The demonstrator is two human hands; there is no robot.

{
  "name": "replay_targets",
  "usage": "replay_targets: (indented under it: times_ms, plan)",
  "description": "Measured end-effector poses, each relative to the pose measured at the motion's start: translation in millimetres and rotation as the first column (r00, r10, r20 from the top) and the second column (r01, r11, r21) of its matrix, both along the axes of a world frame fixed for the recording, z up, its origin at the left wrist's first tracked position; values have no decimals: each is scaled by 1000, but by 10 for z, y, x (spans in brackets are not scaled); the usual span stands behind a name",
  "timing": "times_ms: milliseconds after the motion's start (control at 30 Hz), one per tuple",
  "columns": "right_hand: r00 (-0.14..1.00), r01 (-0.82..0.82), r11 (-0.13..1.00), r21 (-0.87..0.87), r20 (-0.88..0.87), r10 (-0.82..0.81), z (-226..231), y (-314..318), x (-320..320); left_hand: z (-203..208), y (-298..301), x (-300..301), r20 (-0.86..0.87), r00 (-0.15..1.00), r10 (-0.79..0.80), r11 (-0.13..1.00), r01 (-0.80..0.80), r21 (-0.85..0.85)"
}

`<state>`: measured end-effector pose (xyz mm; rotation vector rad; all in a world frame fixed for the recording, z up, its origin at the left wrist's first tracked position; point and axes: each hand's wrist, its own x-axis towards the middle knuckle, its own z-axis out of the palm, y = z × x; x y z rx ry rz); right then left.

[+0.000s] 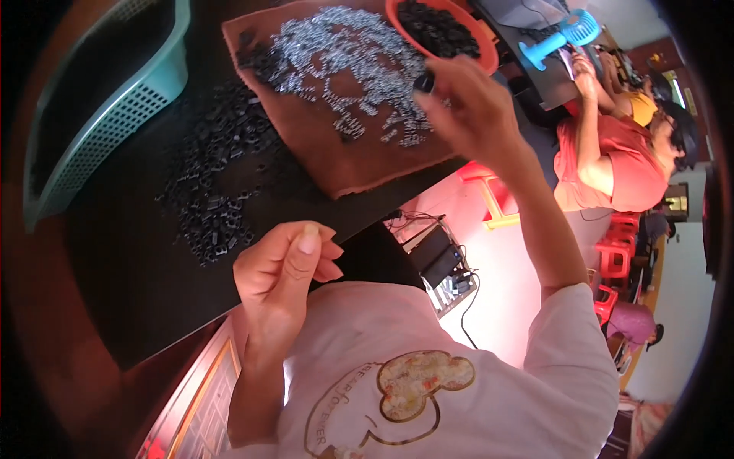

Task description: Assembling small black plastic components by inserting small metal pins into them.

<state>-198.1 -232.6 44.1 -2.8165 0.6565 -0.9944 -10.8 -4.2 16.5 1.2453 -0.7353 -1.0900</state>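
Note:
My right hand (478, 111) pinches a small black plastic piece (424, 81) between thumb and fingers, over the right side of a brown cloth (336, 164). Below it on the cloth lies a wide heap of small silver metal parts (344, 46). My left hand (283, 268) is held in front of my chest, just off the table edge, its thumb pressed onto the curled fingers. Whatever may be inside that pinch is hidden. Nearest to the left hand is a loose pile of small black plastic pieces (218, 168) on the dark table (138, 283).
A teal perforated basket (115, 122) stands at the left. An orange-red basin (489, 57) of black pieces sits at the far right of the cloth. Beyond are a blue handheld fan (562, 38), a person in a red shirt (612, 168) and red stools (618, 249).

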Motion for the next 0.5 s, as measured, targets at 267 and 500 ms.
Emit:
replay_targets:
  times_ms: [267,500]
  plan:
    - [970,235,935,264,-129,-207,-7,-1293,-525,-34,-21,-40,10,1000,-10,999,10,-39]
    - [989,139,928,347,-6,-146,-16,-940,-139,-58,-32,-15,15,1000,-28,999,28,-38]
